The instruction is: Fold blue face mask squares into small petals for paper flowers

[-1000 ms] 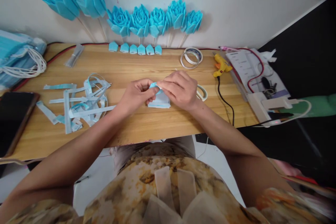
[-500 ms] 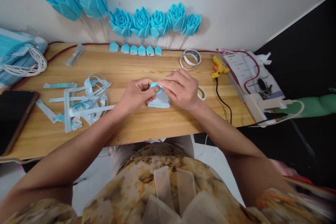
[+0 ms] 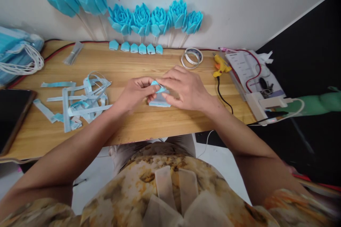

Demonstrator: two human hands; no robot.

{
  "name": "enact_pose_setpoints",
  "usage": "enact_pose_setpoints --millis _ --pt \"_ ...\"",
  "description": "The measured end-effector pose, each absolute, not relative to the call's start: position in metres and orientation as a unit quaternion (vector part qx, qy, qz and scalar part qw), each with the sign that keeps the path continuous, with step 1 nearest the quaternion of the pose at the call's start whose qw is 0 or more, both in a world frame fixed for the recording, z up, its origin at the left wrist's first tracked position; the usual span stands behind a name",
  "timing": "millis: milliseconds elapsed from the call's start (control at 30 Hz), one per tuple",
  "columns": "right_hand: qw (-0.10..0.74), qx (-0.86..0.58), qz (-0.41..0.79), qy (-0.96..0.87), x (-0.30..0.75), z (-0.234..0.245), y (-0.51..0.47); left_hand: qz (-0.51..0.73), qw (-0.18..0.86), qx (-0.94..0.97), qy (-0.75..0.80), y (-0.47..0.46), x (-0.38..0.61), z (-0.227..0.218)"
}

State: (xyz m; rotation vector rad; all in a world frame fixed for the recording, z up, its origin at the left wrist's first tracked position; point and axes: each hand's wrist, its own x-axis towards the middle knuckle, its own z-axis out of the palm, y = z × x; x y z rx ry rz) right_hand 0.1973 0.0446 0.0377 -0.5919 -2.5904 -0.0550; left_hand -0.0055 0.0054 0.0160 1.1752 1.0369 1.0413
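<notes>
My left hand [image 3: 134, 93] pinches a small folded piece of light blue fabric [image 3: 161, 89] between thumb and fingers over the middle of the table. From the other side, my right hand [image 3: 186, 89] reaches over it, fingertips at the top edge of the piece and thumb held apart below. Directly under both hands lies a flat stack of pale blue fabric [image 3: 160, 102], partly covered by them. Several small folded blue petals [image 3: 142, 48] stand in a row at the back of the table.
Blue fabric flowers [image 3: 141, 19] on sticks lean on the wall. Cut strips [image 3: 90, 104] and a phone [image 3: 16, 117] lie left, with a bagged mask pile [image 3: 20, 55] behind. Tape rolls [image 3: 200, 57], a yellow glue gun [image 3: 221, 66] and a power strip [image 3: 259, 110] are on the right.
My right hand has loosened: its thumb has moved down away from its fingers, which now stretch over the top of the piece. My left hand keeps its pinch. The view has shifted slightly.
</notes>
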Motion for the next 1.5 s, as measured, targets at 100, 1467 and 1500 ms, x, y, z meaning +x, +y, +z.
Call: enact_pose_setpoints --millis 100,1467,1500 --pt "0.233 -0.239 -0.009 -0.942 0.197 0.045 0.038 0.453 0.573 0.517 0.447 0.007 -0.007 0.017" --pt "0.391 -0.316 0.444 -0.742 0.186 0.001 0.053 0.464 0.475 0.573 0.481 0.012 -0.007 0.008" --pt "0.392 -0.319 0.442 -0.741 0.186 0.001 0.053 0.460 0.474 0.576 0.482 0.011 -0.007 0.007"
